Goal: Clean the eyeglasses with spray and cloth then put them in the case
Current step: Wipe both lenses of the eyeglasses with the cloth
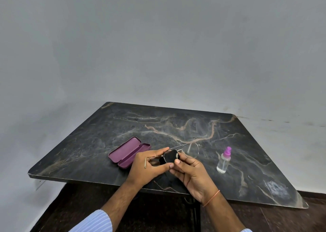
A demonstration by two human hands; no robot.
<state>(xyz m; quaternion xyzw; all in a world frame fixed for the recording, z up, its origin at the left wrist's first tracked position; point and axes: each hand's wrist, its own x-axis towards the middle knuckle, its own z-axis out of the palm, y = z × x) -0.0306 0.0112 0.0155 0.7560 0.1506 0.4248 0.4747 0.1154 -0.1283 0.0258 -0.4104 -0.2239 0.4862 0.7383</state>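
Landmark: spray bottle [223, 161], clear body, pink nozzle, upright on the dark marbled table [194, 126].

Eyeglasses [180, 152]: thin metal frame, held above the table to the left of the bottle, well apart from it. The lens nearer the bottle is uncovered and the table shows through it. The lens farther from the bottle is backed by a black cloth [170, 158] and reads dark. 1 temple arm projects away from the bottle, past the left hand, its tip curving down.

Left hand [150, 166]: fingers curled around the far end of the frame, thumb across the front, pinching frame and cloth together.

Right hand [190, 171]: on the side nearer the bottle, thumb pressed on the edge of the cloth-backed lens, fingers folded behind it. An orange thread band sits on this wrist.

Case [129, 152]: purple, lid open, both halves facing up, flat on the table beyond the hands from the bottle. Nothing visible inside it.

Striped light-blue sleeve [95, 221] on the left forearm.
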